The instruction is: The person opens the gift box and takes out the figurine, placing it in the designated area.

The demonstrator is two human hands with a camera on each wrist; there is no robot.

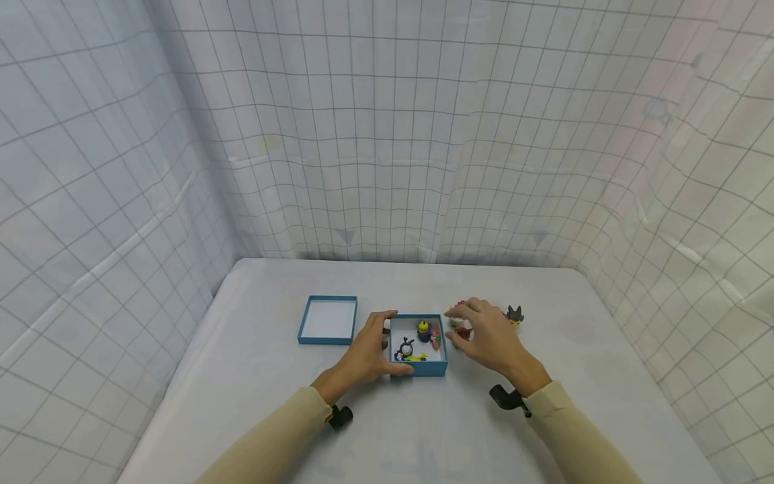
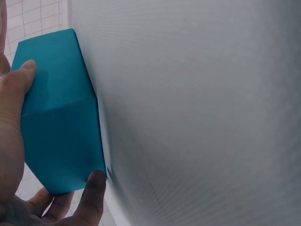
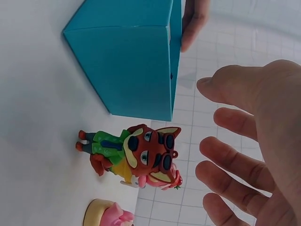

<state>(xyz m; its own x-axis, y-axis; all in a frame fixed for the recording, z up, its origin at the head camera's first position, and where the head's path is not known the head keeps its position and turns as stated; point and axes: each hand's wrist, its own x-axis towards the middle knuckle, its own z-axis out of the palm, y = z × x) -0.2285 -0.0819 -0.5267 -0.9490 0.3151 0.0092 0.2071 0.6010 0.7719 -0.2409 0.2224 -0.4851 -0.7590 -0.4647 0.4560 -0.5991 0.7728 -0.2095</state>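
Observation:
My left hand (image 1: 364, 349) grips a blue open-topped box (image 1: 431, 369) at its left side, thumb along the front wall and fingers at the back. In the left wrist view, the thumb and fingertips press on the box (image 2: 61, 141). Inside lie several small figurines, among them a yellow-topped dark one (image 1: 424, 330), a pink one (image 1: 435, 339) and a black-and-white one (image 1: 406, 347). Just right of the box, my right hand (image 1: 492, 341) hovers with spread, slightly bent fingers, holding nothing. Near it stands a fox figurine (image 3: 146, 149) in a green shirt, with a pink figure partly hidden behind.
A shallow blue box lid (image 1: 326, 341) with a white inside lies left of the box. A dark-eared figurine (image 1: 514, 314) stands beyond the right hand. Another pink figure on a round cream base (image 3: 96, 214) shows in the right wrist view. Gridded white curtains (image 1: 375, 134) surround the white table.

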